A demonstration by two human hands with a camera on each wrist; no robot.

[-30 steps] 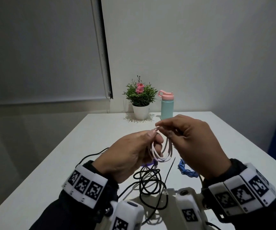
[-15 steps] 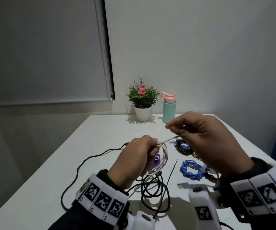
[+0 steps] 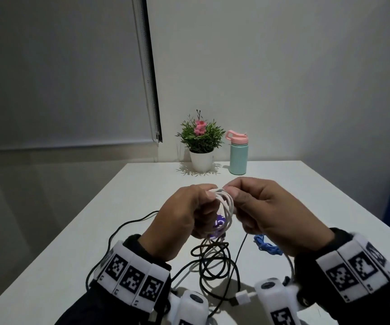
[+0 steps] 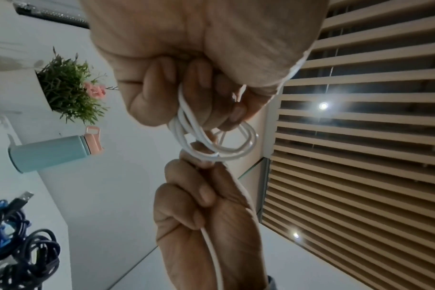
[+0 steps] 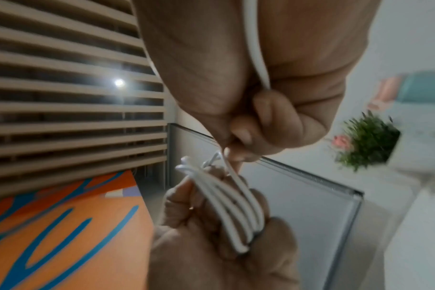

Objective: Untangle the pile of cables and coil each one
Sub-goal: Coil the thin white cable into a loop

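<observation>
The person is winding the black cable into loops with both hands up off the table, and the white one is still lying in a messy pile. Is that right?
Not quite, the colours are swapped. In the head view the left hand and right hand wind the white cable into loops above the table, while the black cable lies in the messy pile.

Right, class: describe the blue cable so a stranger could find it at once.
Start at the white table. Below the right hand, beside the loose black cable tangle, lies the small bundled blue cable. It alone is bright blue and bunched tight.
</observation>
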